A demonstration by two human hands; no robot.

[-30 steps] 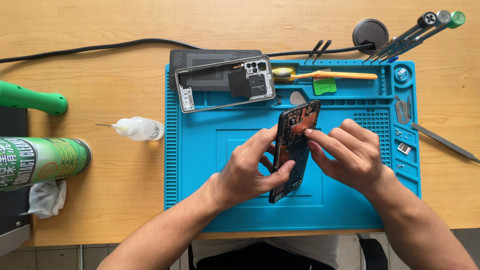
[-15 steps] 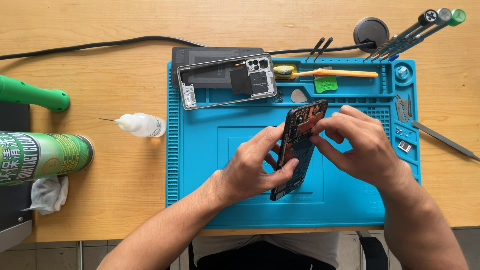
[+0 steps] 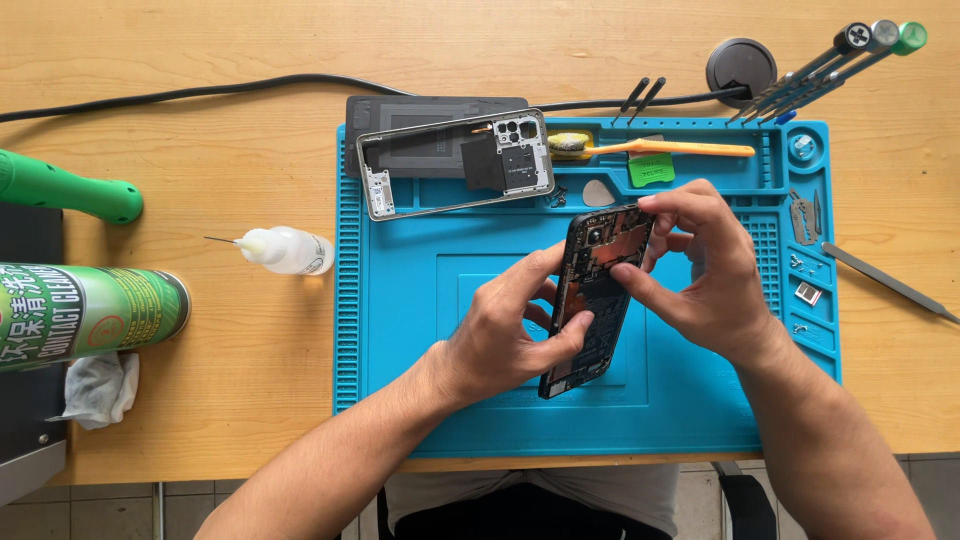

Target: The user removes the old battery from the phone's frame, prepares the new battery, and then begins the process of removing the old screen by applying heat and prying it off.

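The opened black smartphone with its back cover off (image 3: 592, 300) is held tilted above the middle of the blue silicone repair mat (image 3: 420, 330), its upper end leaning up and to the right. Its exposed inside shows a dark circuit board with copper-orange patches near the top, and a flat black area lower down; finer parts are too small to make out. The left hand (image 3: 500, 335) grips the phone's lower half, thumb across the right edge and fingers curled behind the left edge. The right hand (image 3: 705, 270) pinches the phone's top right corner between thumb and bent fingertips.

Behind the phone, at the mat's far edge, lies a grey rectangular phone frame with a camera cut-out (image 3: 455, 165), partly on a dark flat back panel (image 3: 430, 115). An orange-handled brush (image 3: 650, 148) rests in the mat's top tray, beside a small green card (image 3: 650, 170). To the left on the wooden table (image 3: 230, 380) stand a small clear squeeze bottle with a needle tip (image 3: 285, 250) and a green spray can lying on its side (image 3: 85, 315).
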